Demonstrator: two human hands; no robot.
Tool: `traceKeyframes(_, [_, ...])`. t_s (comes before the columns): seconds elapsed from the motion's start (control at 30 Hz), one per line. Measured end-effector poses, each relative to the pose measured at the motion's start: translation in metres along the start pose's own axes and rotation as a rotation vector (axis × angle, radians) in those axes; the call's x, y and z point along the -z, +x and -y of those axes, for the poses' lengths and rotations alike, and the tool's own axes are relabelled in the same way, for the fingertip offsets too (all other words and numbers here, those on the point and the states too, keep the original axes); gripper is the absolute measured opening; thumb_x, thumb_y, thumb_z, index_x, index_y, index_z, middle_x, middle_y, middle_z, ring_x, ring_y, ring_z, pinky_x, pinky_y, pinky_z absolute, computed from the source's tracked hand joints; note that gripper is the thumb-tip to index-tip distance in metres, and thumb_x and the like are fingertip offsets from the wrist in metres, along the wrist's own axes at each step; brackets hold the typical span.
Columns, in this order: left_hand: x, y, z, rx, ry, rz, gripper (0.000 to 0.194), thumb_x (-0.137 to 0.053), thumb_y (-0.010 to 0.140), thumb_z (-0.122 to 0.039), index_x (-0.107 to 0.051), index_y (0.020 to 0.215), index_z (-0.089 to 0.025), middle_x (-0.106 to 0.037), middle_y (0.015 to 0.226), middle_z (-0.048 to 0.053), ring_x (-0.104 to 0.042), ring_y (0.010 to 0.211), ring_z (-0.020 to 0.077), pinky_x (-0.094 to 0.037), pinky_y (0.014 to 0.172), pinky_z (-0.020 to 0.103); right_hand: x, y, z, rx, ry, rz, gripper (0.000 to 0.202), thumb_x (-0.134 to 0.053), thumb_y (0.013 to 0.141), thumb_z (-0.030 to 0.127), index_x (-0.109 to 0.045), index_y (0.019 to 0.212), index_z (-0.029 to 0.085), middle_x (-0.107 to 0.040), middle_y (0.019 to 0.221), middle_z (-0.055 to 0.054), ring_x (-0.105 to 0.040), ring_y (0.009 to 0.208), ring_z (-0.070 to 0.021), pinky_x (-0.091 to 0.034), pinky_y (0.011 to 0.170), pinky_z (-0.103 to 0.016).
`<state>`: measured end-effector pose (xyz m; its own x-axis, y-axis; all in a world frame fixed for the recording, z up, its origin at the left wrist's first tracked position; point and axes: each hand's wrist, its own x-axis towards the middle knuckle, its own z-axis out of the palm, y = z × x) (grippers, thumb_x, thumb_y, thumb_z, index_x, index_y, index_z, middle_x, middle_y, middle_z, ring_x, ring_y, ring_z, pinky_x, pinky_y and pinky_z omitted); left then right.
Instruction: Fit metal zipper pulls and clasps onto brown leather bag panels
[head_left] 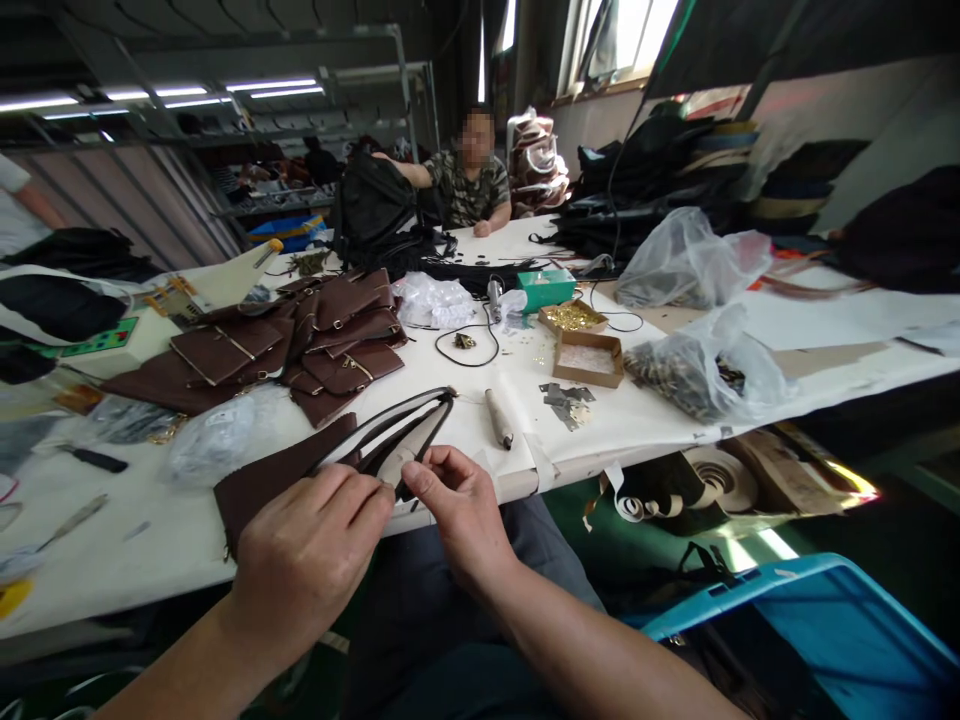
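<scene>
At the table's near edge, my left hand (311,550) is closed on a dark brown bag piece (259,485) with a long, black-edged opening. The piece's pale grey inside (411,445) shows between its two edges, and its far tip points away from me. My right hand (469,515) pinches the near right edge of the same piece between thumb and fingers. Whatever small part lies under those fingertips is hidden. Just right of the piece, a pale cylinder with a dark end (498,420) lies on the white table (450,465).
Brown leather bags (345,320) are heaped to the left. Beyond my hands stand a cardboard box (589,360), a tray of gold pieces (574,317) and flat metal plates (566,400). Plastic bags (712,365) lie right; a blue crate (817,575) stands below. Across the table sits a person (469,185).
</scene>
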<state>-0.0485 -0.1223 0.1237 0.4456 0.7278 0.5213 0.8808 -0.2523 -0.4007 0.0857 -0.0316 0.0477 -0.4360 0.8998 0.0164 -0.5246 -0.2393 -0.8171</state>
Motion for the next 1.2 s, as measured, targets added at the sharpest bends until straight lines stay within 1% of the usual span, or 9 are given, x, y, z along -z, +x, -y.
traceKeyframes(0.13, [0.004,-0.007,-0.027,-0.104,-0.016,0.214,0.031,-0.052,0.104,-0.024,-0.074,0.120,-0.008,-0.080,0.107,0.017,-0.072,0.104,0.0343,-0.052,0.095,0.052,0.011,0.006,-0.025,-0.134,0.048,-0.014,0.027,-0.081,0.084,0.042,-0.071,0.077,0.018,-0.062,0.070,0.002,-0.051,0.066,-0.0125,-0.043,0.068,-0.027])
traceKeyframes(0.27, [-0.010,-0.015,-0.029,-0.216,-0.135,0.355,0.050,-0.062,0.098,-0.043,-0.070,0.133,-0.008,-0.080,0.111,0.018,-0.071,0.109,0.0355,-0.034,0.124,0.058,0.031,0.010,-0.043,-0.271,0.076,-0.090,0.025,-0.079,0.079,0.041,-0.071,0.076,0.018,-0.060,0.066,0.003,-0.050,0.061,-0.0127,-0.041,0.059,-0.026])
traceKeyframes(0.4, [-0.054,-0.013,-0.015,-0.292,-0.318,0.437,0.053,-0.084,0.083,-0.052,-0.075,0.118,-0.014,-0.080,0.118,0.013,-0.071,0.106,0.0322,-0.037,0.121,0.052,0.059,0.012,-0.057,-0.324,0.052,-0.237,0.030,-0.079,0.076,0.047,-0.070,0.077,0.019,-0.059,0.063,0.003,-0.049,0.056,-0.0132,-0.040,0.053,-0.027])
traceKeyframes(0.53, [-0.097,-0.006,-0.007,-0.392,-0.462,0.481,0.051,-0.088,0.081,-0.052,-0.075,0.114,-0.016,-0.078,0.123,0.013,-0.069,0.105,0.0313,-0.047,0.108,0.050,0.082,0.014,-0.065,-0.297,-0.027,-0.284,0.032,-0.079,0.076,0.048,-0.071,0.074,0.017,-0.060,0.064,0.003,-0.051,0.059,-0.0129,-0.042,0.058,-0.027])
traceKeyframes(0.73, [-0.120,-0.004,0.016,-0.458,-0.607,0.469,0.057,-0.085,0.078,-0.066,-0.075,0.108,-0.019,-0.078,0.110,0.012,-0.068,0.107,0.0342,-0.048,0.106,0.053,0.087,0.019,-0.059,-0.318,-0.221,-0.285,0.031,-0.075,0.084,0.045,-0.074,0.074,0.016,-0.062,0.063,0.002,-0.053,0.059,-0.0133,-0.043,0.060,-0.028])
traceKeyframes(0.83, [-0.130,-0.009,0.019,-0.433,-0.643,0.444,0.052,-0.084,0.081,-0.061,-0.075,0.111,-0.019,-0.078,0.108,0.012,-0.069,0.108,0.0338,-0.047,0.112,0.055,0.086,0.012,-0.062,-0.292,-0.233,-0.280,0.026,-0.077,0.085,0.042,-0.080,0.084,0.016,-0.072,0.074,-0.001,-0.062,0.068,-0.0159,-0.049,0.068,-0.029])
traceKeyframes(1.0, [-0.156,-0.023,0.002,-0.343,-0.735,0.213,0.032,-0.076,0.089,-0.044,-0.076,0.108,-0.018,-0.079,0.101,0.010,-0.071,0.100,0.0296,-0.043,0.121,0.060,0.085,-0.008,-0.079,-0.198,-0.188,-0.385,0.038,-0.085,0.079,0.034,-0.081,0.115,0.022,-0.081,0.106,-0.006,-0.074,0.095,-0.0226,-0.057,0.089,-0.034])
traceKeyframes(1.1, [-0.167,-0.038,-0.012,-0.256,-0.759,0.125,0.021,-0.078,0.087,-0.034,-0.075,0.103,-0.020,-0.079,0.104,0.009,-0.072,0.104,0.0300,-0.057,0.106,0.053,0.084,-0.015,-0.086,-0.146,-0.313,-0.489,0.033,-0.084,0.077,0.032,-0.082,0.107,0.020,-0.079,0.110,-0.008,-0.074,0.095,-0.0234,-0.059,0.086,-0.034])
traceKeyframes(1.2, [-0.168,-0.054,-0.025,-0.168,-0.778,0.074,0.011,-0.079,0.084,-0.022,-0.071,0.091,-0.022,-0.077,0.097,0.008,-0.072,0.102,0.0283,-0.065,0.093,0.044,0.082,-0.019,-0.086,-0.196,-0.312,-0.541,0.028,-0.086,0.075,0.034,-0.082,0.097,0.018,-0.079,0.101,-0.008,-0.073,0.088,-0.0229,-0.059,0.080,-0.034])
